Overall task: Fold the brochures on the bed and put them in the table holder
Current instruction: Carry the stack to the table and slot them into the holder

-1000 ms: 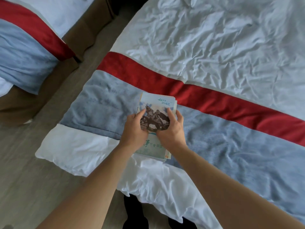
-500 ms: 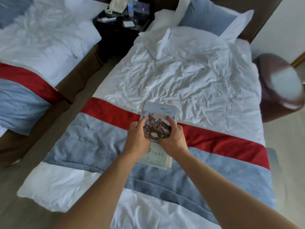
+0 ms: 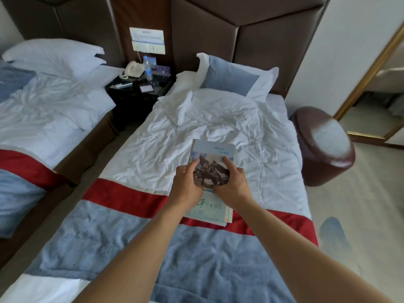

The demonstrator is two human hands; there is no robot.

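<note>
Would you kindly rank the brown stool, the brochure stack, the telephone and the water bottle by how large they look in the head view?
1. Brown stool.
2. Brochure stack, though it is nearer the camera, so its rank against the stool is unsure.
3. Telephone.
4. Water bottle; it appears close to the telephone in size, both far off on the nightstand.

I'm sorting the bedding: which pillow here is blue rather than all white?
The pillow with the blue centre, at the head of the bed under the hands; the left bed's pillows are plain white.
</note>
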